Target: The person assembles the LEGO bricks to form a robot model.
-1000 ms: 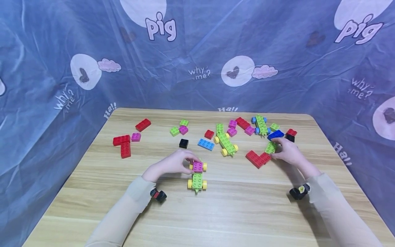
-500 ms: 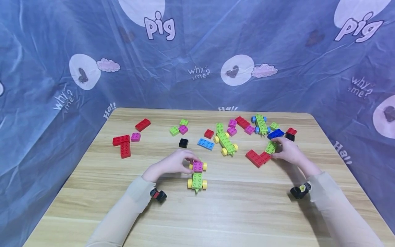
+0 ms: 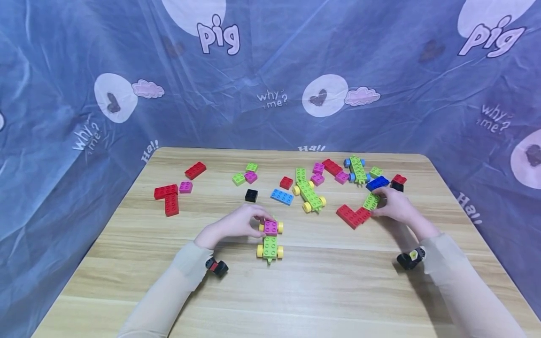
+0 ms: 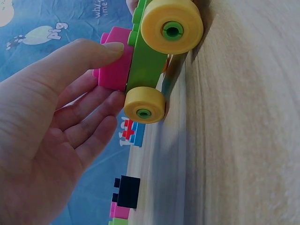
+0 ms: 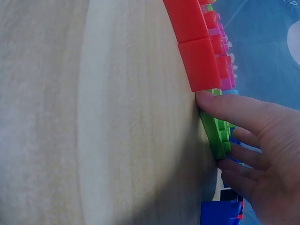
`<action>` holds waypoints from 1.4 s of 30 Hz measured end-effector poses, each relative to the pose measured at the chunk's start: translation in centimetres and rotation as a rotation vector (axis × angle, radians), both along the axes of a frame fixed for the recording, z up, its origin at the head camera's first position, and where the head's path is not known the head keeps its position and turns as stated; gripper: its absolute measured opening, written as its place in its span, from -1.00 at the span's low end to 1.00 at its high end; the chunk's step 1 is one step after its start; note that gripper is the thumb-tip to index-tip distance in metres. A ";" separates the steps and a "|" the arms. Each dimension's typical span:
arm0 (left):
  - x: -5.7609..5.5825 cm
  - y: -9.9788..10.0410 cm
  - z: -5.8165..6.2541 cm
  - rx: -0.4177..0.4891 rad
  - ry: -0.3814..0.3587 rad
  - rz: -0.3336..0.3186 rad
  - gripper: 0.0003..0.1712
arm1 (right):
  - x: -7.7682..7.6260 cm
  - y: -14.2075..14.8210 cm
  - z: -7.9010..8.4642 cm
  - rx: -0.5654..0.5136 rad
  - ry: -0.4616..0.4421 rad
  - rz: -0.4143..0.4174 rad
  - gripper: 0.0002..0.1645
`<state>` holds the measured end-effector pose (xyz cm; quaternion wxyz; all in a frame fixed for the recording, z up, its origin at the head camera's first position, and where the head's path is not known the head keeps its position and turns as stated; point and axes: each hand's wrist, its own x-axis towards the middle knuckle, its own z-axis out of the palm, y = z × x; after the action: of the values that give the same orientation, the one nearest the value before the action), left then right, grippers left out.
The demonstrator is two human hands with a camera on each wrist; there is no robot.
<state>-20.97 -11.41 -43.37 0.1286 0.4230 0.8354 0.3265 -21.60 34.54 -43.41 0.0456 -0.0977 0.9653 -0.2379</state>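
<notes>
My left hand [image 3: 238, 221] pinches a pink brick [image 3: 271, 227] between thumb and fingers. That brick sits on the far end of a green wheeled base [image 3: 270, 247] with yellow wheels, which stands on the table. In the left wrist view, the thumb presses one side of the pink brick [image 4: 116, 65]. On the right, my right hand [image 3: 396, 205] holds a green brick [image 3: 371, 202] lying on the table, thumb at one end and fingers at the other. The right wrist view shows this green brick [image 5: 213, 133] touching or almost touching a red brick [image 5: 199, 64].
Red bricks [image 3: 348, 217] form an angle left of the right hand. A dark blue brick [image 3: 377, 183] lies just beyond it. Another wheeled base [image 3: 310, 197], a light blue brick [image 3: 282, 196] and a black brick [image 3: 251, 195] are farther back. More red bricks [image 3: 171, 204] lie left.
</notes>
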 end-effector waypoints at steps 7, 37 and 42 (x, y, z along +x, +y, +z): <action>0.0 0.0 0.0 0.009 -0.015 -0.006 -0.52 | 0.1 0.0 0.2 0.025 -0.014 -0.003 -0.15; 0.1 -0.2 0.2 0.019 -0.026 -0.008 -0.52 | 1.0 -3.2 3.2 -0.142 0.263 -0.027 -0.16; 0.3 -0.2 0.2 0.022 -0.038 0.012 -0.51 | 0.6 -5.1 3.6 -0.148 0.243 -0.034 -0.18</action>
<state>-20.69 -11.61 -43.17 0.1379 0.4129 0.8319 0.3442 -20.96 29.42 -39.80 -0.0827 -0.1127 0.9450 -0.2958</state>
